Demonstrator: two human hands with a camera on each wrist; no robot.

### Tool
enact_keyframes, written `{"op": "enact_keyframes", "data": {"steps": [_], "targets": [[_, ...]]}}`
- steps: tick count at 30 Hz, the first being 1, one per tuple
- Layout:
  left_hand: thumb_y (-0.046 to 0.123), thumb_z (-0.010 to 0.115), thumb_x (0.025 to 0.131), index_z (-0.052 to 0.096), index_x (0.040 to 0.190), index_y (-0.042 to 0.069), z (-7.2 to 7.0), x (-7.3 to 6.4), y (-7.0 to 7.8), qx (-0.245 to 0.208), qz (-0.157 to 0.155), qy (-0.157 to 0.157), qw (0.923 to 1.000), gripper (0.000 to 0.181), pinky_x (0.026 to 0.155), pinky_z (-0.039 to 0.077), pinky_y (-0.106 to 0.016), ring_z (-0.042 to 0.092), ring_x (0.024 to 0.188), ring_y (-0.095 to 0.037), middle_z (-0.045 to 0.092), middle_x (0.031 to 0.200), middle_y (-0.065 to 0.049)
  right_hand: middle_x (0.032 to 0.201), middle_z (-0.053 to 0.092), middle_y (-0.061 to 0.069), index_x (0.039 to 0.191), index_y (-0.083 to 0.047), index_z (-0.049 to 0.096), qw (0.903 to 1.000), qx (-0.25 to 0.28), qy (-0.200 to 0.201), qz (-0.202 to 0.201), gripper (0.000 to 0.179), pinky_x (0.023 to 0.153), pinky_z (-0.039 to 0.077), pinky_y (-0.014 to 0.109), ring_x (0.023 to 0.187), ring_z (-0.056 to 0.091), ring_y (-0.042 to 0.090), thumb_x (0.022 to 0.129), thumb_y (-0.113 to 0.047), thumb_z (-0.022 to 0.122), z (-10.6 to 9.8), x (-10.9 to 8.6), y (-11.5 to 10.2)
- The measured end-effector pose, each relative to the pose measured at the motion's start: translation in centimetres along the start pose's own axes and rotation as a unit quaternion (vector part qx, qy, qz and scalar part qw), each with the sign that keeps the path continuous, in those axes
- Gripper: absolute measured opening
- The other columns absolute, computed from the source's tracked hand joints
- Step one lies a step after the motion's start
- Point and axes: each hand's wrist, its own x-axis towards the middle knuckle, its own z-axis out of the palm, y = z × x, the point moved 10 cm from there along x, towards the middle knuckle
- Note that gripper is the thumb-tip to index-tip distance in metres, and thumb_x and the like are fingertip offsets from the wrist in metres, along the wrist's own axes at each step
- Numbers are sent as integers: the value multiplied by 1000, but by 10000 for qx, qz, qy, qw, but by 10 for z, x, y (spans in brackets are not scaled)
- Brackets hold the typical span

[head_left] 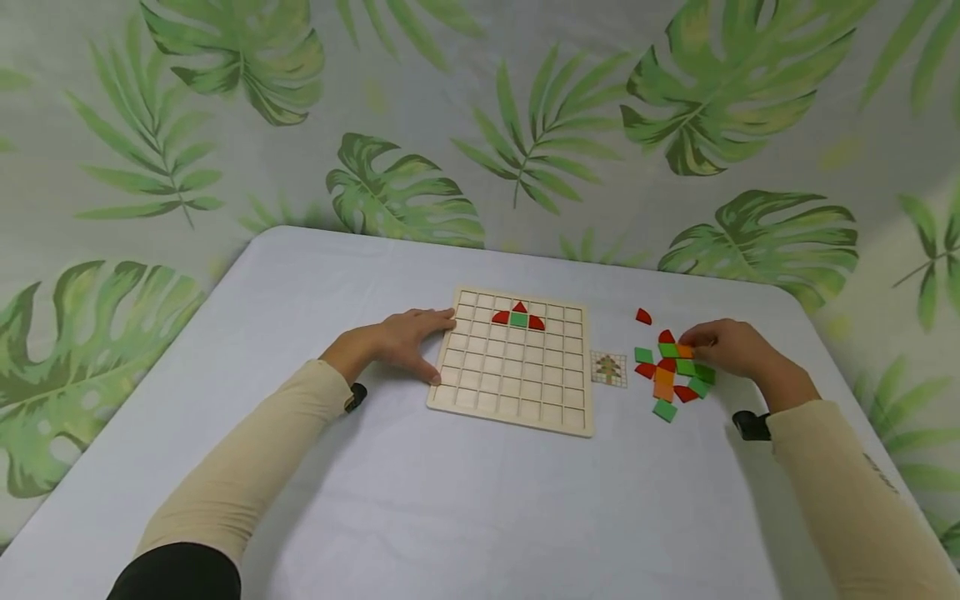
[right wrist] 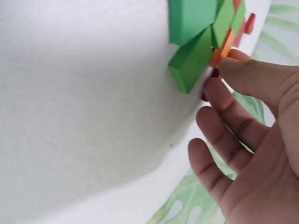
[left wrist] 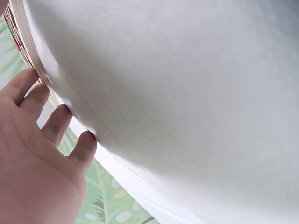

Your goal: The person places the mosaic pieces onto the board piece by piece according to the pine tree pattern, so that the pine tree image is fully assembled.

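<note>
The left hand lies spread at the left side of a wooden grid board, fingers at the upper edge and thumb by the lower corner. On the board sit a green square tile, a red triangle above it and a red quarter-circle on either side. The right hand reaches into a cluster of loose tiles. Its thumb and forefinger pinch the end of an orange tile, beside green tiles. A dark red piece shows partly behind another fingertip.
A small pattern card showing a tree lies against the board's right side. Apart from the cluster are a red quarter-circle behind and a green tile in front. The white table meets a leaf-patterned backdrop.
</note>
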Motion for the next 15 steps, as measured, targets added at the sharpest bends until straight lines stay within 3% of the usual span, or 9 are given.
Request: {"op": "enact_keyframes", "data": {"steps": [3, 6, 10, 15], "targets": [[44, 80, 79, 31, 156, 16, 2, 1, -1, -6, 16, -18, 10000, 96, 124, 19, -55, 15, 156, -32, 14, 169, 1, 128, 61, 31, 124, 0, 67, 9999, -76, 107, -59, 33, 93, 49, 60, 112, 54, 46, 97, -18, 58, 0, -1, 0], [45, 80, 79, 30, 156, 16, 3, 2, -1, 11, 43, -14, 10000, 96, 123, 19, -56, 16, 155, -32, 14, 169, 1, 123, 63, 29, 122, -2, 69, 9992, -179, 276, -242, 33, 82, 53, 47, 100, 57, 38, 95, -19, 61, -1, -1, -2], [44, 80, 79, 30, 156, 15, 1, 1, 0, -2, 34, 5, 10000, 96, 123, 19, -56, 16, 155, -32, 14, 169, 1, 114, 63, 24, 116, -5, 73, 9962, -335, 534, -595, 28, 71, 48, 33, 89, 56, 29, 91, -17, 67, -3, -1, -8], [44, 80, 79, 31, 156, 15, 0, 0, 0, -4, 43, 27, 10000, 96, 123, 19, -56, 16, 155, -32, 15, 169, 1, 111, 62, 23, 112, -5, 75, 9951, -401, 613, -665, 25, 71, 47, 33, 89, 57, 30, 91, -16, 67, -4, -1, -8]]}}
